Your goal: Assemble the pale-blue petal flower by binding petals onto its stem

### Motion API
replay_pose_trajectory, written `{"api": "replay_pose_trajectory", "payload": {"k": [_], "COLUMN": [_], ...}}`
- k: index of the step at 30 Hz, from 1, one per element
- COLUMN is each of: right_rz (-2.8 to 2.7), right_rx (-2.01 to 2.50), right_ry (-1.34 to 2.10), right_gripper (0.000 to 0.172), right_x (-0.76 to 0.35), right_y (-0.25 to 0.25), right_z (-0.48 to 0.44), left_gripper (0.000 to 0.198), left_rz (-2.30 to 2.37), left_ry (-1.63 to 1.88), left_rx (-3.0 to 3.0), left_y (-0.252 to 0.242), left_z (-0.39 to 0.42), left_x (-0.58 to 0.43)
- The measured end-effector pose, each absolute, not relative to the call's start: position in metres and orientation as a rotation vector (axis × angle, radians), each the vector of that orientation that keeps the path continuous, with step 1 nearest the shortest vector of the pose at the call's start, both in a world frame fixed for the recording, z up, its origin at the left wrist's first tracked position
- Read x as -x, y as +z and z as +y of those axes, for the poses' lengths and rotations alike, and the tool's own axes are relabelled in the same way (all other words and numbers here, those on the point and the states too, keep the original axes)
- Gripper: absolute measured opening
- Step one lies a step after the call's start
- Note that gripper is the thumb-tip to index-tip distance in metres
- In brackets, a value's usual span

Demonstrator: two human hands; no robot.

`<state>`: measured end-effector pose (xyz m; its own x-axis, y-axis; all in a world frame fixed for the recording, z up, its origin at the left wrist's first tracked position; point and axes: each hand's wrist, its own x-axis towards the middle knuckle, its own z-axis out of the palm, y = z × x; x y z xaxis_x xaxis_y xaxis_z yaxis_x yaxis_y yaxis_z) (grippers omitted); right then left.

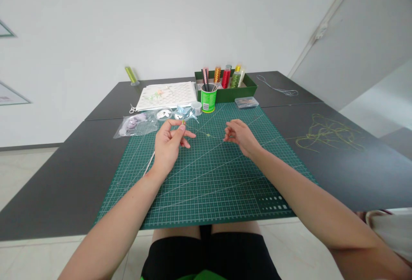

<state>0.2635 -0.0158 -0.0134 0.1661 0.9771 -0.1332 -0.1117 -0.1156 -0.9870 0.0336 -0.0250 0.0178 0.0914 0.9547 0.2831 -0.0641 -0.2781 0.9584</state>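
Wire (149, 166): thin, long axis slanting from L hand (169, 147) down-left over green mat (209, 185). Top end pinched betw. thumb and forefinger, wrist raised. R hand (240, 136): near, to the right, fingers half-curled toward L; whether it grips anything, cannot tell.

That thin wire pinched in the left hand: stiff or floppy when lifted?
Probably fairly stiff: the wire runs straight below the left hand rather than drooping. Likely very light, since a thumb-and-finger pinch carries it. Being so thin, it may bend easily if pushed.
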Motion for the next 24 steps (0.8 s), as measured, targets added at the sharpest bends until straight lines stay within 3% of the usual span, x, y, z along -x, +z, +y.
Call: {"api": "replay_pose_trajectory", "payload": {"k": [6, 11, 13, 18, 24], "right_rz": [-1.409, -1.63, -1.577, -1.269, -1.319], "right_rx": [1.299, 1.028, 1.08, 1.355, 1.782], "right_ry": [0.707, 1.119, 1.118, 0.649, 0.202], "right_gripper": [0.019, 0.031, 0.04, 0.052, 0.044], "right_x": [-0.258, -0.239, -0.238, -0.273, -0.328], "right_y": [-0.016, -0.007, -0.007, -0.011, -0.015], "right_z": [-0.018, -0.04, -0.041, -0.014, 0.012], "left_gripper": [0.027, 0.026, 0.026, 0.023, 0.022], "left_rz": [0.962, 0.969, 0.99, 1.01, 1.003], "left_ry": [1.359, 1.404, 1.445, 1.587, 1.623], "left_rx": [-1.432, -1.395, -1.367, -1.33, -1.332], "left_y": [0.018, 0.016, 0.014, 0.013, 0.015], "left_z": [-0.025, -0.021, -0.018, -0.011, -0.011], "left_x": [-0.033, -0.033, -0.031, -0.027, -0.026]}}
